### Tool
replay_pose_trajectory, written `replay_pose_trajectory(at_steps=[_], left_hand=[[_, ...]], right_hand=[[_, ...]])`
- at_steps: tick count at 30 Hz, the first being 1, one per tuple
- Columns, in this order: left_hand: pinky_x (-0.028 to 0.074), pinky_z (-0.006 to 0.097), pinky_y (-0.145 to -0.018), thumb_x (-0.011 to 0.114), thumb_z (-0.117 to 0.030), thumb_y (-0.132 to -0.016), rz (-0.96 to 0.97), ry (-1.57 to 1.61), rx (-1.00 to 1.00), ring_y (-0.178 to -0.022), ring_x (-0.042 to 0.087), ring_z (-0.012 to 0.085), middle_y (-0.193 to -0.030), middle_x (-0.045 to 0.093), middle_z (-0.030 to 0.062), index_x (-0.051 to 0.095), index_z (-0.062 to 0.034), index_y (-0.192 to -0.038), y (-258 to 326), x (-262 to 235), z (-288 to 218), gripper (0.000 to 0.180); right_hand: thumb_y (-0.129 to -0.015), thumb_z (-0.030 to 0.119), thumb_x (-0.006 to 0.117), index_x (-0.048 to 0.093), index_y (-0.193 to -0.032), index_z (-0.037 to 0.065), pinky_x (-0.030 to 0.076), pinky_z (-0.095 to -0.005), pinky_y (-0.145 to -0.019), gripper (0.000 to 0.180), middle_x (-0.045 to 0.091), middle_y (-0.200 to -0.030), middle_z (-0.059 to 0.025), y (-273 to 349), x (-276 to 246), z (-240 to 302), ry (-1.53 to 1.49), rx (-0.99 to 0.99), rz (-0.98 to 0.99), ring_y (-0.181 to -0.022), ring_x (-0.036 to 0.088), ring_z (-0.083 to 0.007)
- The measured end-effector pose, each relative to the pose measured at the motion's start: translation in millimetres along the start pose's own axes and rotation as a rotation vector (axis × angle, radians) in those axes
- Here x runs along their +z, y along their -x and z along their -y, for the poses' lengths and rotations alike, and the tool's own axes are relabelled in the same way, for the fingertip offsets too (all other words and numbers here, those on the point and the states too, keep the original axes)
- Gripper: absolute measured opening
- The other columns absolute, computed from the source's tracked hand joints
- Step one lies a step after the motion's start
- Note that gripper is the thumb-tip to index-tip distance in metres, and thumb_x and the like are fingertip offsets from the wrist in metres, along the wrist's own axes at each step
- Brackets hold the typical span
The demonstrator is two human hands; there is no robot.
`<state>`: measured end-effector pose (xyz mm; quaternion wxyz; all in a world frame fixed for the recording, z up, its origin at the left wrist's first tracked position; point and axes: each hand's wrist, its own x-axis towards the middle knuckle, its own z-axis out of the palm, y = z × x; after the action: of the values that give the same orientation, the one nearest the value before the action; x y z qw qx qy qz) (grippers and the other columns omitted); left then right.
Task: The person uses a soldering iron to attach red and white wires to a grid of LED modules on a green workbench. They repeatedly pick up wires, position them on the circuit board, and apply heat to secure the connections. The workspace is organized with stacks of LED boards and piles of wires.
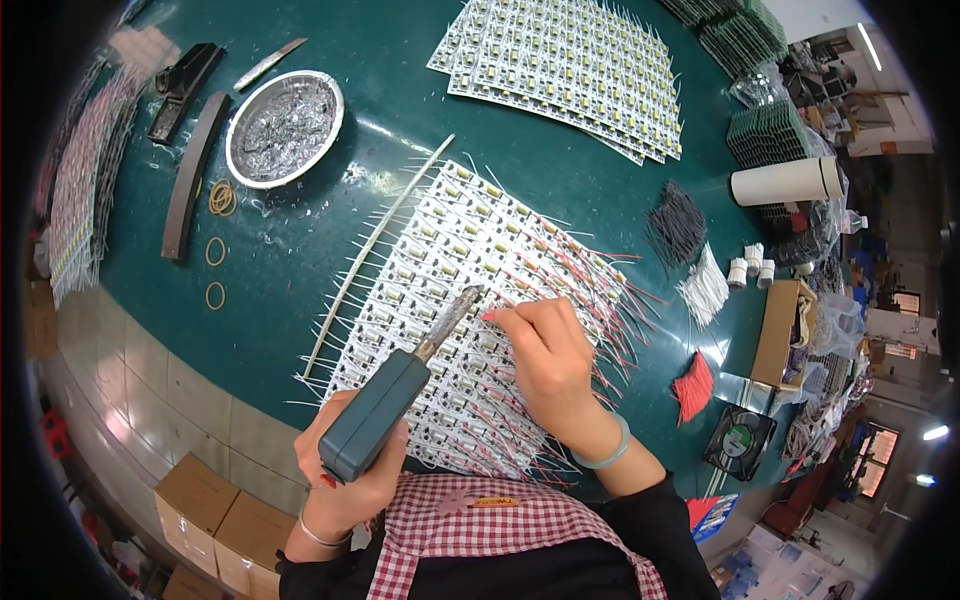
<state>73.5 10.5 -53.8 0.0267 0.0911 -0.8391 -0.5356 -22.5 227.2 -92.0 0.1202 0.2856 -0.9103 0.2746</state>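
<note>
My left hand (pixel 352 500) is wrapped around the dark green handle of a soldering iron (pixel 378 412). Its silvery, crusted metal shaft points up and right, with the tip over a panel of small white circuit boards (pixel 430 240). My right hand (pixel 555 368) is closed in a pinch just right of the tip, on a thin red wire (pixel 489 317) whose end shows at the fingertips. Many red and white wires stick out from the panel's right side. A pale strip with white wires (pixel 375 250) lies along the panel's left edge.
Stacked white board panels (pixel 560 75) lie at the back. A white bowl of silvery scraps (pixel 285 130), a brown bar (pixel 193 180) and rubber bands (pixel 222 198) are on the left. Black (pixel 677 222), white (pixel 704 285) and red wire bundles (pixel 692 388) and a fan (pixel 740 440) sit right.
</note>
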Motion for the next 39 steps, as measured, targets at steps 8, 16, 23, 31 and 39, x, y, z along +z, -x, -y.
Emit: replay_pose_trajectory(at_steps=[8, 16, 23, 31, 39], left_hand=[[0.051, 0.028, -0.067, 0.074, 0.007, -0.072, 0.003, -0.014, 0.031, -0.073, 0.065, 0.0199, -0.087, 0.068, 0.0137, 0.068, 0.0059, -0.09, 5.4, -1.4, 2.0, 0.019], [0.05, 0.03, -0.064, 0.074, 0.007, -0.07, -0.029, -0.023, 0.097, -0.069, 0.064, 0.0211, -0.082, 0.066, 0.013, 0.068, 0.0049, -0.086, 4.2, 1.6, 1.0, 0.017], [0.051, 0.03, -0.063, 0.073, 0.008, -0.07, -0.032, 0.007, 0.056, -0.069, 0.064, 0.0212, -0.081, 0.066, 0.0127, 0.067, 0.0039, -0.085, 5.3, 2.5, -1.0, 0.016], [0.048, 0.031, -0.06, 0.073, 0.008, -0.07, -0.018, 0.039, 0.063, -0.064, 0.062, 0.0229, -0.077, 0.063, 0.0121, 0.065, 0.0037, -0.082, 5.4, 3.6, 3.4, 0.015], [0.047, 0.029, -0.057, 0.073, 0.006, -0.071, -0.034, -0.018, 0.073, -0.061, 0.06, 0.0192, -0.076, 0.062, 0.0111, 0.066, 0.0046, -0.084, 6.8, 0.6, 0.6, 0.015]], right_hand=[[-0.07, -0.006, 0.064, 0.065, -0.101, -0.003, 0.048, -0.0345, -0.066, 0.031, 0.058, -0.092, -0.0112, 7.7, 6.6, 2.7, -0.034, 0.026, 0.016, -0.081, 0.055, -0.0261], [-0.071, -0.006, 0.064, 0.065, -0.102, -0.003, 0.049, -0.0342, -0.067, 0.031, 0.058, -0.093, -0.011, 6.7, 4.0, 4.3, -0.018, 0.034, 0.034, -0.082, 0.055, -0.0262], [-0.071, -0.006, 0.065, 0.066, -0.101, -0.003, 0.049, -0.0338, -0.066, 0.03, 0.058, -0.093, -0.0109, 7.0, 6.1, 3.5, -0.019, 0.028, 0.032, -0.083, 0.056, -0.026], [-0.07, -0.007, 0.065, 0.066, -0.101, -0.004, 0.049, -0.0341, -0.067, 0.031, 0.058, -0.094, -0.0114, 6.7, 5.3, 3.7, -0.006, 0.021, 0.057, -0.084, 0.055, -0.0269], [-0.071, -0.007, 0.064, 0.065, -0.102, -0.004, 0.049, -0.0346, -0.067, 0.032, 0.058, -0.094, -0.0114, 5.0, 3.2, 6.1, 0.005, 0.029, 0.06, -0.084, 0.055, -0.0272]])
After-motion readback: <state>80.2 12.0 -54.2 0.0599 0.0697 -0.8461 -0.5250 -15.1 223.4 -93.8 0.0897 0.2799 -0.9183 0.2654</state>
